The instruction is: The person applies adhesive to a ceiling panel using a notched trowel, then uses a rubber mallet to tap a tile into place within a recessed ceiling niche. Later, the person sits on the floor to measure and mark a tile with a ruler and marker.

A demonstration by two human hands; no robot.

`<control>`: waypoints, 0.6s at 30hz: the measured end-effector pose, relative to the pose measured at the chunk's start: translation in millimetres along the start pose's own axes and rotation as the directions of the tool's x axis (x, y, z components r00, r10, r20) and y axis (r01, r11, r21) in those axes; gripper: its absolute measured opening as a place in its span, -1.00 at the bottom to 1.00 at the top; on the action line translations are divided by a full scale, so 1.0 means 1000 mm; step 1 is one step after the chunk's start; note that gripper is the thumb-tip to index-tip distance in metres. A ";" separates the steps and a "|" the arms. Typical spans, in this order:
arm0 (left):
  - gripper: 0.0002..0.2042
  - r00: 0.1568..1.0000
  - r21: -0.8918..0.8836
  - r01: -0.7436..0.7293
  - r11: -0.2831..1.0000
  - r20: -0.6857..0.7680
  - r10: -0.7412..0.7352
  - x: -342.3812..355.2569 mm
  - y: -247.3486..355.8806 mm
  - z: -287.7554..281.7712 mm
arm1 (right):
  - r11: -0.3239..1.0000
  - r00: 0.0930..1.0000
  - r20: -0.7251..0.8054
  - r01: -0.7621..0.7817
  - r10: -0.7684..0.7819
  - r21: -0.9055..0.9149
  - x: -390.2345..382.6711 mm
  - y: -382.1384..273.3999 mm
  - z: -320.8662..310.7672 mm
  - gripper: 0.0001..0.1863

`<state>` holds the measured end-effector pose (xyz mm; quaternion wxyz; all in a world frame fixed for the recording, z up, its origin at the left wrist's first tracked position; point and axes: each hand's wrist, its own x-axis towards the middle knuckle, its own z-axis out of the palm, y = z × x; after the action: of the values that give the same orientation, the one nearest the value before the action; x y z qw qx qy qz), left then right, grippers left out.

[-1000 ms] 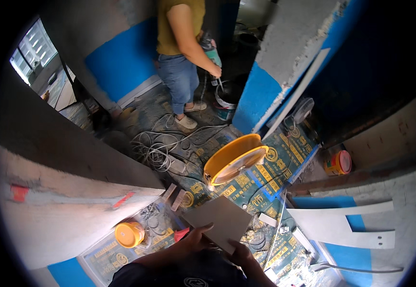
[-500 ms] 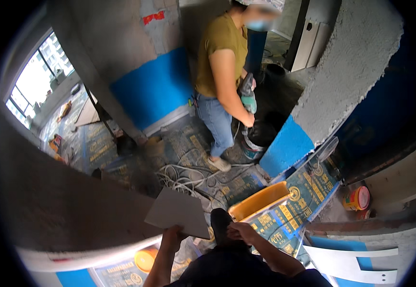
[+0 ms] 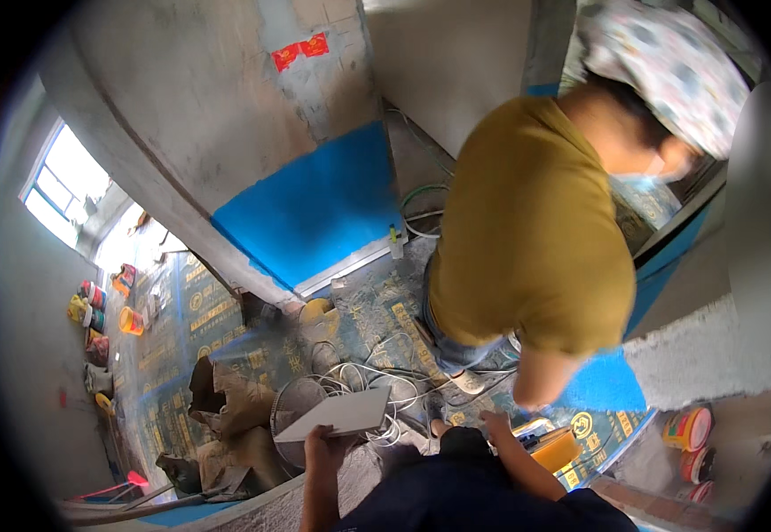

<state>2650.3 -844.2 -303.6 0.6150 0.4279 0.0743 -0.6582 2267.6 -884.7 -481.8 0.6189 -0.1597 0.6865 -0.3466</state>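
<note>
A flat light-grey tile [image 3: 343, 413] is in my left hand [image 3: 322, 443], gripped at its near edge and tilted, with its thin side toward me. My right hand [image 3: 495, 426] hangs in front of my body, close to the yellow-orange box [image 3: 556, 450]; its fingers are too small and foreshortened to read, and no object shows in it. Just beyond, a co-worker in an olive shirt [image 3: 532, 230] and a patterned cap bends over to the right, one arm reaching down toward the box. That person's hand is hidden.
Loose white cables [image 3: 385, 377] lie on the printed floor covering between my feet and the co-worker. Torn brown paper sacks [image 3: 235, 399] stand at left, beside a round grey bucket [image 3: 299, 403]. Paint buckets [image 3: 689, 430] line the right. A half-blue wall [image 3: 314, 208] rises ahead.
My view has swung left. The co-worker, earlier upright and holding a green power mixer over a bucket, is now nearer and stooping. The tile has tilted flatter in my left hand; my right hand is farther right.
</note>
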 end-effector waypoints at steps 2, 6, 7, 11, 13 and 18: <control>-0.48 0.999 -0.127 0.041 0.991 -0.002 -0.042 0.030 0.019 0.016 | 0.982 0.977 -0.098 0.183 -0.188 -0.054 0.021 -0.034 0.015 -0.64; -0.48 0.996 -0.008 -0.053 0.999 -0.070 0.052 0.075 0.068 0.073 | 0.983 0.976 -0.123 0.183 -0.182 -0.001 0.058 -0.062 0.026 -0.62; -0.47 0.995 0.007 -0.042 0.999 -0.086 0.042 0.087 0.082 0.084 | 0.993 0.986 -0.115 0.119 -0.120 -0.017 0.061 -0.053 0.020 -0.63; -0.43 0.996 0.083 0.025 0.996 -0.083 -0.018 0.165 0.131 0.125 | 0.983 0.979 -0.129 -0.166 0.154 -0.083 0.057 -0.013 -0.013 -0.63; -0.42 0.991 0.159 0.094 0.983 -0.108 -0.078 0.216 0.153 0.149 | 0.957 0.942 -0.184 -0.289 0.279 -0.029 0.039 0.014 -0.020 -0.64; -0.59 0.979 0.510 0.205 0.835 -0.105 -0.176 0.348 0.198 0.223 | 0.864 0.792 -0.373 -0.360 0.482 0.352 -0.022 0.026 0.031 -0.64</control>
<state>2760.6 -1288.6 -307.7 0.4061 0.5856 -0.0468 -0.7000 2306.9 -860.3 -482.6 0.5207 0.1666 0.7763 -0.3137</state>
